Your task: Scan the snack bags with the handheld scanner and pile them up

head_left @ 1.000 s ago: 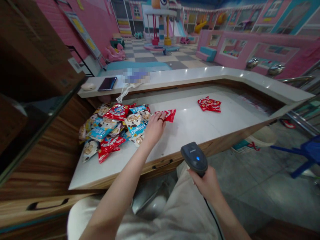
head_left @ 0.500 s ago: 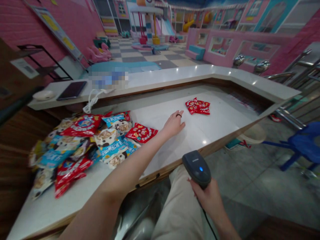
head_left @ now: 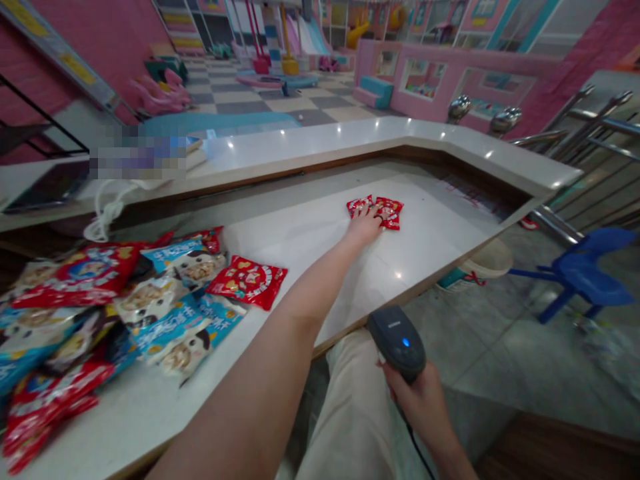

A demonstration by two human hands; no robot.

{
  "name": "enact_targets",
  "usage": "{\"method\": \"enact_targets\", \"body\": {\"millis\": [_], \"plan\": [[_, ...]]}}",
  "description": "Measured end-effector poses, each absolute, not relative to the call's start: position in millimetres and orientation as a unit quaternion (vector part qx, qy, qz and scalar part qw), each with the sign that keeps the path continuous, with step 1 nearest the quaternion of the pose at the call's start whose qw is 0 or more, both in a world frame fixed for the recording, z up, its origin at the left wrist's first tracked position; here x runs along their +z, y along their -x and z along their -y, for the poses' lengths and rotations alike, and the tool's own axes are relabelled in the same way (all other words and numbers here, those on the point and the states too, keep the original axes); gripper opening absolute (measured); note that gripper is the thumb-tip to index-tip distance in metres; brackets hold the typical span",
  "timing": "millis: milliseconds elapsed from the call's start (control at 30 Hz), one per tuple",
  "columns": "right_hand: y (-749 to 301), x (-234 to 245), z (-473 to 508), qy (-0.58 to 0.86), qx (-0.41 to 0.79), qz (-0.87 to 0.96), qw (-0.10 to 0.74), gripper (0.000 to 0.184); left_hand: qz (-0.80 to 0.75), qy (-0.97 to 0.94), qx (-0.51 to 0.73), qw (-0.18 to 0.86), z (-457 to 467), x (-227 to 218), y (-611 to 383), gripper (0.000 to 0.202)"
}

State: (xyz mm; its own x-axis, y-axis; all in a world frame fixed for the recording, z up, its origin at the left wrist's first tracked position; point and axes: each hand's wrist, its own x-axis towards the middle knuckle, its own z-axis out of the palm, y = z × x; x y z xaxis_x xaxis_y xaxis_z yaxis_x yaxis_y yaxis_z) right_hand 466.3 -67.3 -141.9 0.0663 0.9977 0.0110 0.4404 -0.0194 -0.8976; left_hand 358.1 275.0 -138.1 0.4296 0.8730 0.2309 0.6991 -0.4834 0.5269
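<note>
My left hand [head_left: 367,223] lies over two red snack packets [head_left: 391,211] on the white desk, its fingers spread across them; a dark ring is on one finger. Wrapped round the handle of a dark barcode scanner [head_left: 397,340] is my right hand [head_left: 425,393]. The scanner has a blue light on top and a black cable, and it is over my leg beside the desk's front edge. A single red snack packet [head_left: 250,281] lies left of my forearm, against a heap of blue, white and red snack packets [head_left: 170,313].
A raised white ledge [head_left: 310,137] runs along the back of the desk, with a dark tablet-like device [head_left: 47,185] and a white cable [head_left: 107,207] at its left. To the right stand a bucket [head_left: 480,263], a blue chair [head_left: 585,273] and metal railings [head_left: 595,140].
My left hand has moved forward onto the two red packets. The view has swung to the right, so the heap appears further left. The scanner stays in my right hand.
</note>
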Motion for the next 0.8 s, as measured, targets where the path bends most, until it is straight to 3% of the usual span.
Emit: {"method": "enact_targets", "body": {"millis": [233,433,633,800], "plan": [[-451.1,-134.9,86.9,0.604,0.364,0.591,0.392,0.028,-0.421,-0.731,0.426,0.327,-159.8,-140.8,-296.0,0.029],[-422.8,-116.9,106.2,0.569,0.365,0.621,0.397,0.023,-0.419,-0.591,0.509,0.464,-67.5,-125.0,-248.2,0.034],[-408.9,-102.6,124.1,0.566,0.363,0.618,0.407,0.023,-0.384,-0.453,0.647,0.478,-21.9,-100.6,-211.8,0.042],[-397.3,-100.3,134.9,0.555,0.368,0.634,0.393,0.021,-0.361,-0.281,0.716,0.527,30.5,-119.6,-180.1,0.041]]}}
